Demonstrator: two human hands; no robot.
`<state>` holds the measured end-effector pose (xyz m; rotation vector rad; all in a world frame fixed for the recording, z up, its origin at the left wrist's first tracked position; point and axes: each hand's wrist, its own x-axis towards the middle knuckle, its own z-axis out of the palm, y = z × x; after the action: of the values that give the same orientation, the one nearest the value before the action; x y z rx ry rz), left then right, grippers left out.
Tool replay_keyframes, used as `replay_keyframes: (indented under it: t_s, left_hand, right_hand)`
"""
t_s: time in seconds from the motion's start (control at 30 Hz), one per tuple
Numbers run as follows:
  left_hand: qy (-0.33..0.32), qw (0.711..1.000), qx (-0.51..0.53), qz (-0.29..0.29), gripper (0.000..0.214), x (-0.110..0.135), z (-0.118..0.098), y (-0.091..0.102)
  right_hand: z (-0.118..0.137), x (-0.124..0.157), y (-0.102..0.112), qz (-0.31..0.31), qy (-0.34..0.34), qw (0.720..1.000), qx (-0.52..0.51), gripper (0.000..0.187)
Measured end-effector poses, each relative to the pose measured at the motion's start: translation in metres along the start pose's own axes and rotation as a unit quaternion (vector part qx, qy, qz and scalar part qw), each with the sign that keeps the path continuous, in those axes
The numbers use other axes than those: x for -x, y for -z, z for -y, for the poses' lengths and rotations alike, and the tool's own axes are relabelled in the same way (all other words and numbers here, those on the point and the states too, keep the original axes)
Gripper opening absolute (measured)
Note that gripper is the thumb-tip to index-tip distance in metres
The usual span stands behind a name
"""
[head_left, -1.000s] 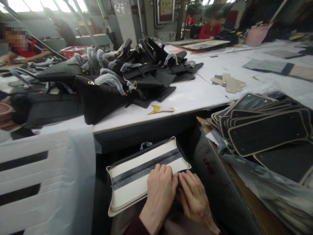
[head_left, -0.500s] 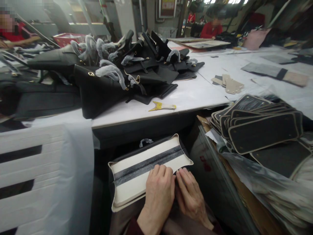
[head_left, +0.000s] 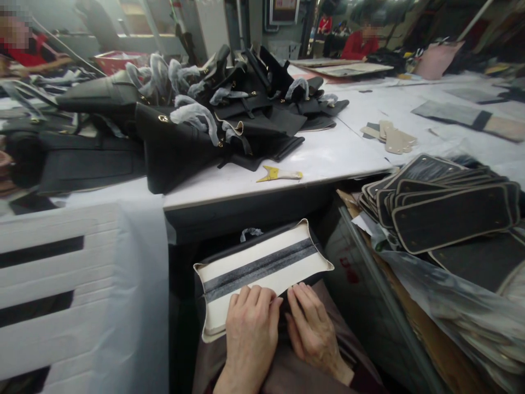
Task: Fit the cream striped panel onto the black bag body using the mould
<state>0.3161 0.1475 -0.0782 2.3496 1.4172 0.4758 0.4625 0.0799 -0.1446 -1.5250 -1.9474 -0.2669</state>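
A cream bag panel [head_left: 262,268] with a dark grey strip along its middle lies on my lap, below the table edge. My left hand [head_left: 250,334] rests flat on the panel's near edge, fingers stretched forward and close together. My right hand [head_left: 309,328] lies beside it, fingers flat on the panel's near right edge. The fingertips of both hands nearly touch. Neither hand grips anything that I can see.
A heap of black handbags [head_left: 197,126] with wrapped handles covers the white table [head_left: 328,158]. A yellow-tipped tool [head_left: 279,174] lies near its front edge. Stacked black base panels [head_left: 443,208] sit at my right. White slats [head_left: 61,295] stand at left. Other people work far behind.
Both hands slid left along the panel's near edge, more of the right end showing. The view shifted slightly.
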Motion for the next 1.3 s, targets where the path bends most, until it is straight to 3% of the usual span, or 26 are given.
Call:
replay_keyframes:
  t_s: [0.17, 0.5, 0.8, 1.13, 1.3]
  left_hand:
    - [0.013, 0.999, 0.003, -0.041, 0.016, 0.012, 0.013, 0.008]
    - [0.043, 0.996, 0.010, -0.076, 0.009, 0.031, 0.031, 0.020]
    - [0.085, 0.980, 0.005, -0.180, 0.008, 0.050, 0.052, 0.018]
    - [0.073, 0.976, 0.052, -0.197, 0.003, 0.062, 0.066, 0.021]
    - [0.035, 0.978, 0.066, -0.195, 0.005, 0.066, 0.078, 0.025]
  right_hand:
    - [0.010, 0.002, -0.005, 0.028, 0.001, 0.999, -0.015, 0.057]
    - [0.032, -0.004, -0.011, 0.061, 0.066, 0.995, -0.037, 0.051]
    - [0.046, -0.009, -0.018, 0.076, 0.102, 0.991, -0.039, 0.048]
    - [0.053, -0.013, -0.019, 0.085, 0.119, 0.989, -0.035, 0.047]
    - [0.051, -0.011, -0.020, 0.084, 0.113, 0.989, -0.038, 0.050]
